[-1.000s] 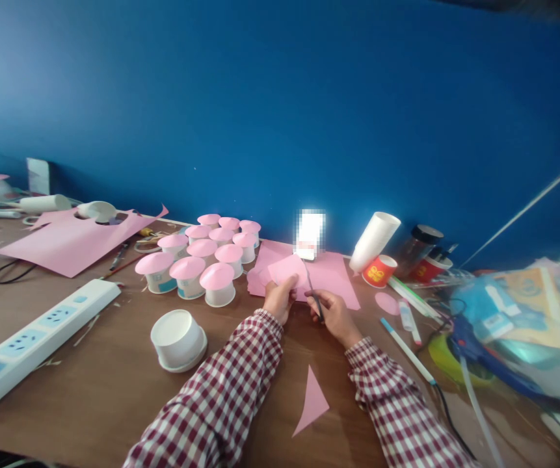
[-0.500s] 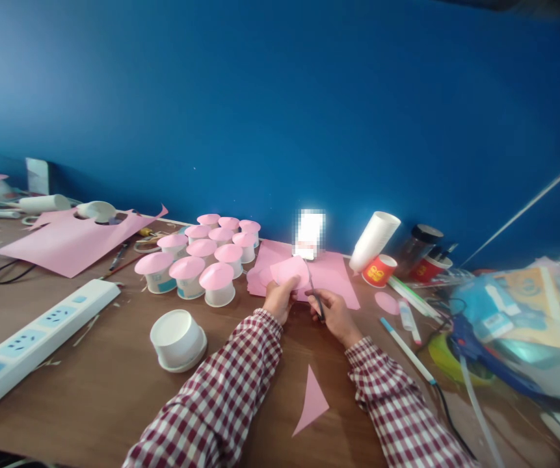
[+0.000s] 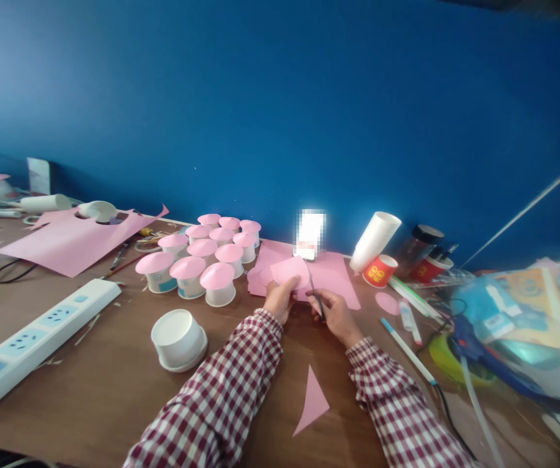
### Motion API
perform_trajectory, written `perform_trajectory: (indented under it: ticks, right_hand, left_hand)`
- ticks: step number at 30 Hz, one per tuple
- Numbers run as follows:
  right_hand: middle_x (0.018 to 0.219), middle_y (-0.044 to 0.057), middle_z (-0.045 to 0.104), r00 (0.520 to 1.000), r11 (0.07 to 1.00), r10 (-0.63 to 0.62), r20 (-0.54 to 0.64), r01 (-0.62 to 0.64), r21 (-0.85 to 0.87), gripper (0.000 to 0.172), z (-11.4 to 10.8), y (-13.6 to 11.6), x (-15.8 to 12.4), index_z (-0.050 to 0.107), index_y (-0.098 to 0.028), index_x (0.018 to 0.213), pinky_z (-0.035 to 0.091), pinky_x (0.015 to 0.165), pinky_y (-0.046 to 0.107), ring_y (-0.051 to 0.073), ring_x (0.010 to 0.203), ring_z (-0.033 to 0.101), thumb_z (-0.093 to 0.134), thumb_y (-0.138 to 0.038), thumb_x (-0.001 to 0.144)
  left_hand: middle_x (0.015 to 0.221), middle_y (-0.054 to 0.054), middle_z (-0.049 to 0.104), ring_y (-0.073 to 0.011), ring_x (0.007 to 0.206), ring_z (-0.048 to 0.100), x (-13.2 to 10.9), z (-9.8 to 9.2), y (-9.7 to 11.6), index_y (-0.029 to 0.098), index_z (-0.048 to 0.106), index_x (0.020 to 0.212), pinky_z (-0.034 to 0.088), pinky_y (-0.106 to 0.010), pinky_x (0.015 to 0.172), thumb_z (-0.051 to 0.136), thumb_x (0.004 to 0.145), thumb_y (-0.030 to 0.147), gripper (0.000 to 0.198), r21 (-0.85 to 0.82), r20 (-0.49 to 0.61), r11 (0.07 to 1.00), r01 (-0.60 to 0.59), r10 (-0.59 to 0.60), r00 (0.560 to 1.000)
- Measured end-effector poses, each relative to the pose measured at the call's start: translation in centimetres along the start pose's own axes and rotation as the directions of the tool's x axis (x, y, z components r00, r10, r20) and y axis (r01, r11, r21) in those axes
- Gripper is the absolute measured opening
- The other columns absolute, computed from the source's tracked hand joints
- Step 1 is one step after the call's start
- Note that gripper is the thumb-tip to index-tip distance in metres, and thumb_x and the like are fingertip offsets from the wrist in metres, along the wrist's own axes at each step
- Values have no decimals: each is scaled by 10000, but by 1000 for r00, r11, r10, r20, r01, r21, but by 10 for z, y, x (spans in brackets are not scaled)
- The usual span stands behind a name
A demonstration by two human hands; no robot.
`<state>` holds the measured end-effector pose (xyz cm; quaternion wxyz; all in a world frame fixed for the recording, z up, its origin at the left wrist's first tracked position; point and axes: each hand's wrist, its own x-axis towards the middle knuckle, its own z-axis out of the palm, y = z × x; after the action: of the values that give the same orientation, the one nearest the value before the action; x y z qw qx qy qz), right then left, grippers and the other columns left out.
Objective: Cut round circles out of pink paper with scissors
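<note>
My left hand (image 3: 280, 299) pinches a piece of pink paper (image 3: 292, 270), thumb on top, above a stack of pink sheets (image 3: 341, 273). To its right, my right hand (image 3: 336, 314) is closed on dark-handled scissors (image 3: 318, 304), whose blades point up along the right edge of the held piece. Whether the blades touch the paper is too small to tell. A pointed pink scrap (image 3: 312, 403) lies on the brown table (image 3: 114, 396) between my forearms. Several white cups with pink round tops (image 3: 217, 277) stand in rows left of the stack.
A white tub (image 3: 178, 339) and a power strip (image 3: 50, 338) are on the left. Behind the hands a bright blurred rectangle (image 3: 310, 235) stands by the wall. At right are stacked white cups (image 3: 376, 240), a red cup (image 3: 380, 271), markers (image 3: 408, 350) and a blue glue gun (image 3: 499, 370).
</note>
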<state>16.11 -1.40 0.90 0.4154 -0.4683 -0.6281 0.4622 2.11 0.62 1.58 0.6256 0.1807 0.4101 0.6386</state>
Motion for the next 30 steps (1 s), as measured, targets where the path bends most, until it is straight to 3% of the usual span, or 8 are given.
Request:
perform_trajectory:
  ticks: [30]
  right_hand:
    - [552, -28, 529, 1000, 1000, 8, -5, -8, -10, 366, -1, 0, 0, 655, -140, 919, 418, 422, 212, 95, 447, 487, 626, -471, 765]
  left_hand:
    - [573, 25, 515, -36, 446, 450, 0, 0, 1, 108, 547, 728, 365, -132, 375, 750, 614, 183, 244, -21, -8, 1000, 8, -8, 1000]
